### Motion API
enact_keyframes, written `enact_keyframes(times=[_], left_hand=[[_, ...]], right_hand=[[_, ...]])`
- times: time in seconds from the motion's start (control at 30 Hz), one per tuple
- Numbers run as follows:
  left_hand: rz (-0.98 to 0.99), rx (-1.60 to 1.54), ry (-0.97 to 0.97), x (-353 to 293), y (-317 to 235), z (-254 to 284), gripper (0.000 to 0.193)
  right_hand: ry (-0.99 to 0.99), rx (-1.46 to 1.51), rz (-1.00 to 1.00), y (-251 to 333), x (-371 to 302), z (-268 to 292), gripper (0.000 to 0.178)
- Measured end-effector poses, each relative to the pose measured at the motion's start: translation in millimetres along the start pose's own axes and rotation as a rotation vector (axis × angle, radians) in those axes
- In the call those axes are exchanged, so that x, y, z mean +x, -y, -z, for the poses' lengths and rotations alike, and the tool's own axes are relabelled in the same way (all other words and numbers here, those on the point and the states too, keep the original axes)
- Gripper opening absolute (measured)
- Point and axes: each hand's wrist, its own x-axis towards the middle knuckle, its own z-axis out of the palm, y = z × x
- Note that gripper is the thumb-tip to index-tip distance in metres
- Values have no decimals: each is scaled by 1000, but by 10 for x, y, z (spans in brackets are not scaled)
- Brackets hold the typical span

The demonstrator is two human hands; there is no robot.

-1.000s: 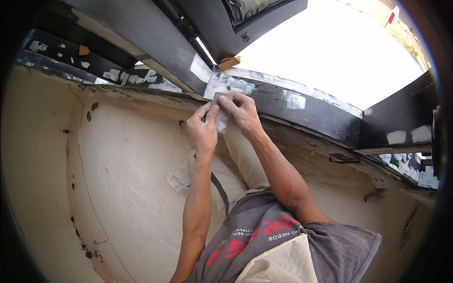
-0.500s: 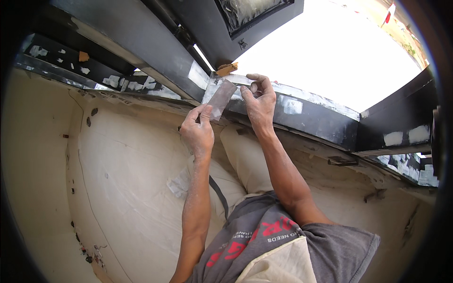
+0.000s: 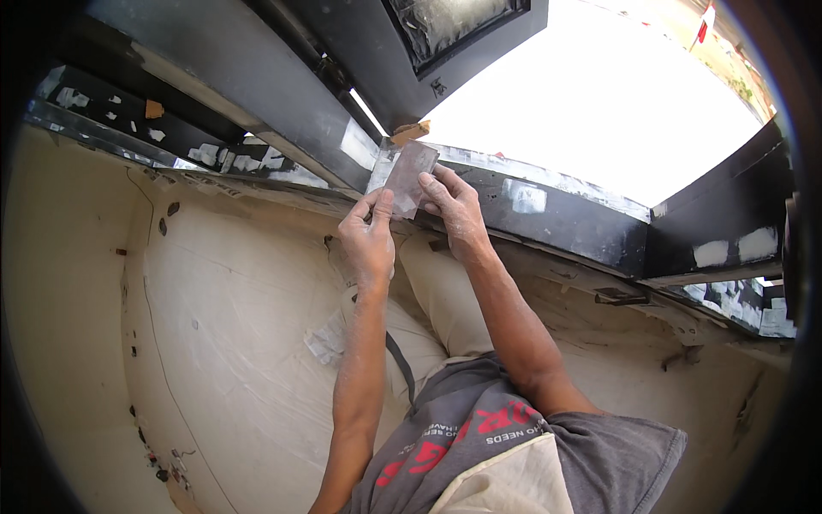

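A small greyish-brown piece of sandpaper (image 3: 409,171) is held up between my two hands, in front of the dark window frame. My left hand (image 3: 368,238) pinches its lower left edge between thumb and fingers. On the other side, my right hand (image 3: 456,212) grips the right edge, its thumb on the face and its fingers partly hidden behind. Pale dust coats both hands and forearms. Behind the sheet runs the dark sill beam (image 3: 574,221), with white filler patches (image 3: 524,196) on it.
A torn tan piece (image 3: 412,132) lies at the frame corner, just beyond the sandpaper. A dark post (image 3: 248,73) rises at left, and an open dark panel (image 3: 479,51) hangs outward. Pale sheeting (image 3: 231,283) covers the surface below, with scattered debris (image 3: 163,467) at lower left.
My right hand has come down and left, and its fingers have closed on the sandpaper's right edge. The sheet now stands slightly more upright; my left hand keeps hold of it.
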Motion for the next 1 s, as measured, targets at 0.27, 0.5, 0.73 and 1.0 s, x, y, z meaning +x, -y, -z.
enact_keyframes(times=[0.27, 0.5, 0.73, 1.0], left_hand=[[-50, -71, 121, 42, -122, 7, 36], [43, -224, 89, 134, 18, 98, 35], [82, -247, 136, 108, -152, 82, 28], [-22, -293, -127, 94, 6, 82, 22]], right_hand=[[178, -434, 192, -23, 15, 67, 33], [102, -462, 174, -10, -42, -13, 28], [72, -499, 282, 22, -91, -19, 27], [244, -180, 80, -111, -194, -146, 36]])
